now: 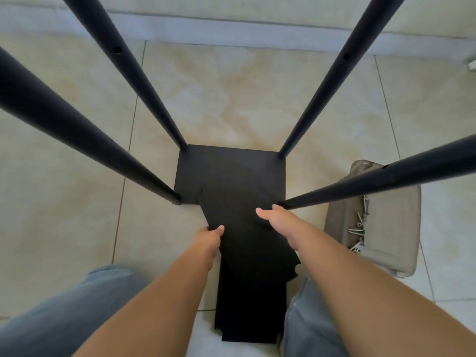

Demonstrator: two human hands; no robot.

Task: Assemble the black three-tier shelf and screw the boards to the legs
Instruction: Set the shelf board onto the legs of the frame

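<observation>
Your left hand [210, 237] and right hand [277, 220] grip a second black board [247, 253], long axis running near to far, between the four legs [144, 99], above the fixed bottom board [231, 171].

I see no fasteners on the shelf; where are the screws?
The screws lie loose on the beige stool at the right, beside the near right leg.

legs [144, 99]: tops cut off at 10, 11, 1 and 3 o'clock | held board [247, 253]: blends into lower board [231, 171], edges hard to tell | left hand [210, 239], right hand [277, 219]: fingers hidden under board | screws [359, 225]: too small to count
</observation>
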